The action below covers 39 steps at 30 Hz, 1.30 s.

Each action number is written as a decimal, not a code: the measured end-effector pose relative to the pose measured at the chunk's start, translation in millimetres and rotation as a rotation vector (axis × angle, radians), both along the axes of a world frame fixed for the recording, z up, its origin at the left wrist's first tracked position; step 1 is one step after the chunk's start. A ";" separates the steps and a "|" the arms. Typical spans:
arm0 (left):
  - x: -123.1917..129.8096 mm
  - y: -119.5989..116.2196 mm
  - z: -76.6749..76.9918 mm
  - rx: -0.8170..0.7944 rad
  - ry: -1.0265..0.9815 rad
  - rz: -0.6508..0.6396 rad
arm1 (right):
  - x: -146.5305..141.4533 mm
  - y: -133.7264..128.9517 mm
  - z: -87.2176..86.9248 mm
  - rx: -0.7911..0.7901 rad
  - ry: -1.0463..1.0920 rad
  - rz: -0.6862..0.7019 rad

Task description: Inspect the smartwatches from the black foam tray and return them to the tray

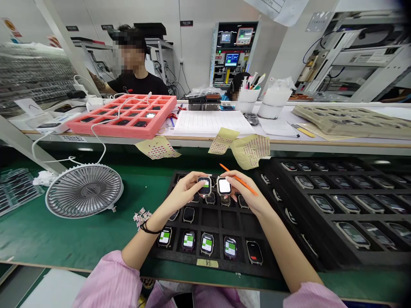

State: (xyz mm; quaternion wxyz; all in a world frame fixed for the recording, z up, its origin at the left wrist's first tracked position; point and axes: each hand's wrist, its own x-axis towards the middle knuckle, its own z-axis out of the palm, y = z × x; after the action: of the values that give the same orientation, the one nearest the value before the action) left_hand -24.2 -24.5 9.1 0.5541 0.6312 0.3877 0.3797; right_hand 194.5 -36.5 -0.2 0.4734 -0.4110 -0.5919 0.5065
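My left hand [183,192] grips a smartwatch [204,186] showing a green and white screen. Right beside it, my right hand [245,192] pinches a second smartwatch [224,186] with a bright white screen, and an orange stylus [240,179] lies between its fingers. Both hands hover over a black foam tray [180,262] with square pockets. Several more smartwatches sit in it, such as one with a green screen [207,244] and a dark one [188,214]. My hands hide the tray's far pockets.
A larger black tray of smartwatches [349,222] fills the right. A desk fan [84,190] stands left on the green mat [64,244]. Sticker sheets [250,149] lie at the shelf edge above. A pink foam tray [122,115] sits on the shelf, with a co-worker [136,83] beyond it.
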 end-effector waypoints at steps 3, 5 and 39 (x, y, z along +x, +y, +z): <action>-0.7 0.0 1.3 -0.020 0.025 0.020 | -0.7 0.3 -0.6 0.001 -0.001 -0.013; -1.0 0.1 2.0 -0.024 0.035 0.021 | -0.8 -0.3 0.0 0.004 -0.016 -0.004; 1.1 1.1 1.8 -0.040 0.010 0.018 | -2.1 -4.3 7.1 -0.060 -0.029 -0.071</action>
State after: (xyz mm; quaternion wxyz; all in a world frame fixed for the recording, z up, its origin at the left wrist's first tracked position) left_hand -23.1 -23.4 10.9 0.5611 0.6184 0.4037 0.3738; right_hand 192.4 -40.8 6.9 0.4699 -0.4533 -0.5681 0.5010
